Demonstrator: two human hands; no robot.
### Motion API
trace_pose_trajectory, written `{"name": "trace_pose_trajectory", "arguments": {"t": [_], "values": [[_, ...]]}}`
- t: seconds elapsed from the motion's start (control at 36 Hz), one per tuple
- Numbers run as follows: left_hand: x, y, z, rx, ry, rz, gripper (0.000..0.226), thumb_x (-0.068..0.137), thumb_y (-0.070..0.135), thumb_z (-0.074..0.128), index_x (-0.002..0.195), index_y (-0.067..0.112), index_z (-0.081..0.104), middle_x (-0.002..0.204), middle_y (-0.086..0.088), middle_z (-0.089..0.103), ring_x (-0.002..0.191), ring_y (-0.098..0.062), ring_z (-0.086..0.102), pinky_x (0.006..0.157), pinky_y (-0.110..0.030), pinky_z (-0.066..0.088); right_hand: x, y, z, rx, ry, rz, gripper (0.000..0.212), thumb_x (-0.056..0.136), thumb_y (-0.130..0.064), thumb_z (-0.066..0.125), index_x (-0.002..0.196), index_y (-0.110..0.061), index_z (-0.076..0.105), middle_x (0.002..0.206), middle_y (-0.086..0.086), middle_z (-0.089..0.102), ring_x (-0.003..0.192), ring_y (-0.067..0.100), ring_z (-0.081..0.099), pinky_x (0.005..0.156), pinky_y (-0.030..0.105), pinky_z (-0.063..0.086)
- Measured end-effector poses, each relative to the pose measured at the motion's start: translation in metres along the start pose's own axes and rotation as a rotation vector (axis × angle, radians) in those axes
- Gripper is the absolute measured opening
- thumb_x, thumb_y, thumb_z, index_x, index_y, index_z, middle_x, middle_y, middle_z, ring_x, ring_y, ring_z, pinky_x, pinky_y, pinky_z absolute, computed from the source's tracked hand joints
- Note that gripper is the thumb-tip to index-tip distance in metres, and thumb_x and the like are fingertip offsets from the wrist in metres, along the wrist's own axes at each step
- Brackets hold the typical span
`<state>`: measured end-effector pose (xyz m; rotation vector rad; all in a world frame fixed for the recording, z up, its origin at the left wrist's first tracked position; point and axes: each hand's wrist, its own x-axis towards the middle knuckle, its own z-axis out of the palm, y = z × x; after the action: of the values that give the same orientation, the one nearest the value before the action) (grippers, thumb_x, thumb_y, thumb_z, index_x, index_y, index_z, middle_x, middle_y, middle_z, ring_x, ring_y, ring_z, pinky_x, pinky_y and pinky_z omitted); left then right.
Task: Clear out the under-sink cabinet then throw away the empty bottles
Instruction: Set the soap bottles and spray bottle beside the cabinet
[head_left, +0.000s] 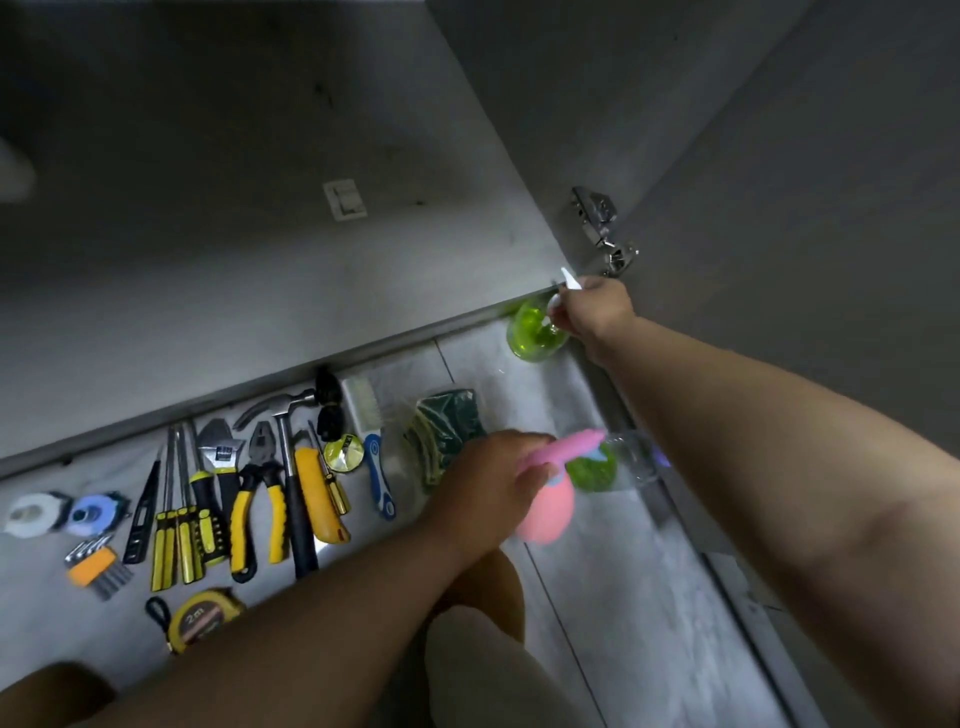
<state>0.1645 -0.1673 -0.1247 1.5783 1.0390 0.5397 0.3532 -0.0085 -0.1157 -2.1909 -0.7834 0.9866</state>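
Two spray bottles are in the person's grasp in front of the open grey under-sink cabinet. The left hand has its fingers curled round the neck and pink trigger of a round pink plastic spray bottle, held over the pale marbled floor tiles just beside the person's knee. The right hand reaches to the cabinet's front right corner, below the metal door hinge, and grips the white trigger head of a translucent green spray bottle. This hand shows its back, so how its fingers lie cannot be told, nor whether the bottle rests on the tiles or hangs above them. A clear plastic bottle with something green in it sits just beyond the pink trigger, blurred and partly hidden. Along the cabinet's front edge lie a packet of dark green scouring pads, a white brush with a blue handle, a steel claw hammer, yellow-handled pliers, an adjustable wrench, a yellow utility knife, yellow screwdrivers, two tape rolls and a yellow tape measure.
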Motion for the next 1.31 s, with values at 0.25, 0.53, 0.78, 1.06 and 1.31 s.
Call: {"name": "trace_pose_trajectory", "arguments": {"t": [0.25,0.53,0.78,1.06,1.31], "values": [[0.039,0.01,-0.016,-0.062,0.205,-0.051,0.018,0.094,0.03,0.067,0.11,0.022,0.071,0.092,0.002,0.073,0.085,-0.016,0.069,0.072,-0.033,0.056,-0.049,-0.009,-0.048,-0.198,-0.141,-0.143,0.027,0.096,-0.022,0.054,0.07,-0.019,0.051,0.068,0.003,0.052,0.06,0.016,0.045,0.057,0.031,0.037],[0.079,0.036,0.014,0.116,0.315,-0.07,0.024,0.094,0.029,0.07,0.116,0.021,0.072,0.107,-0.002,0.076,0.093,-0.021,0.069,0.073,-0.022,0.045,-0.143,0.076,-0.108,-0.865,-0.019,-0.169,0.035,0.084,-0.029,0.06,0.118,-0.02,0.057,0.119,0.011,0.053,0.113,0.037,0.056,0.085,0.041,0.05],[0.12,0.03,0.016,0.001,0.137,-0.217,0.032,0.092,0.011,0.064,0.12,0.023,0.074,0.118,0.002,0.074,0.113,-0.016,0.066,0.097,-0.026,0.05,-0.154,0.104,-0.096,-0.797,0.123,-0.228,0.036,0.084,-0.007,0.058,0.119,-0.016,0.054,0.119,0.011,0.05,0.099,0.04,0.061,0.076,0.04,0.05],[0.081,-0.009,-0.007,0.636,-0.113,-0.13,0.057,0.089,0.03,0.069,0.144,0.036,0.052,0.147,-0.006,0.053,0.137,-0.029,0.047,0.114,-0.042,0.039,-0.152,0.151,-0.077,-0.201,0.161,0.014,0.051,0.071,-0.035,0.087,0.112,-0.029,0.058,0.106,-0.003,0.068,0.098,0.025,0.066,0.084,0.034,0.051],[0.054,-0.034,0.002,1.02,-0.401,-0.212,0.054,0.09,0.058,0.055,0.141,0.042,0.048,0.16,-0.003,0.031,0.155,-0.024,0.009,0.118,-0.064,0.001,-0.137,0.153,-0.061,-0.159,0.238,0.025,0.061,0.071,-0.038,0.086,0.122,-0.027,0.055,0.118,0.002,0.068,0.11,0.029,0.064,0.089,0.035,0.05]]}}
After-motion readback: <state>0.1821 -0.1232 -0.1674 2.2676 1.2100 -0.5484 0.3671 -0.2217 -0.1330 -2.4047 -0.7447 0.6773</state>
